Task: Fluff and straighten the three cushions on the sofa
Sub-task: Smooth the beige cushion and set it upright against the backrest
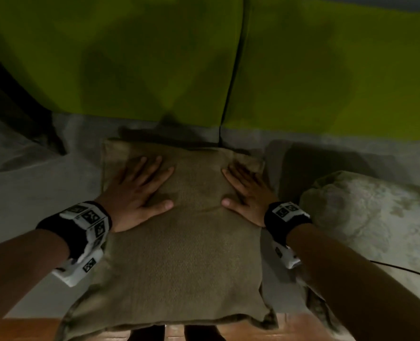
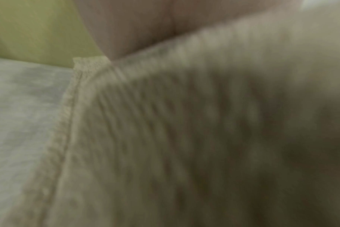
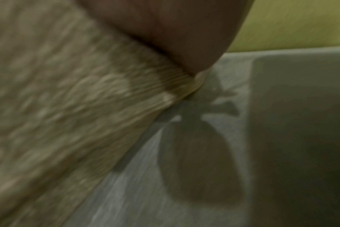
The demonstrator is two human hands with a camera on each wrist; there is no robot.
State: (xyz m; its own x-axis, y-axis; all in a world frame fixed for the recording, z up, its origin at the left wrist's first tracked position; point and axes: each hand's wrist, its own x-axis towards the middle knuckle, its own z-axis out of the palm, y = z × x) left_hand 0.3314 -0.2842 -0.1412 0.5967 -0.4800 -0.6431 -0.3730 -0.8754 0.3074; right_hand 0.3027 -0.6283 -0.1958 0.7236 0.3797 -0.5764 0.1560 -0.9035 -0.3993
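A tan woven cushion (image 1: 194,242) lies flat on the grey sofa seat (image 1: 31,188), its near edge hanging over the front. My left hand (image 1: 140,193) rests palm down on its far left part, fingers spread and straight. On the far right part my right hand (image 1: 245,193) presses flat in the same way. The wrist views are blurred and close: the tan cushion (image 2: 184,138) with its stitched edge fills the left one, and the cushion (image 3: 68,107) beside grey seat fabric shows in the right one. A pale patterned cushion (image 1: 366,217) lies to the right.
The green sofa backrest (image 1: 130,57) rises behind the seat, split by a dark seam. A thin black cable (image 1: 400,268) crosses the patterned cushion at the lower right. Brown wooden floor (image 1: 26,328) shows below the seat's front edge.
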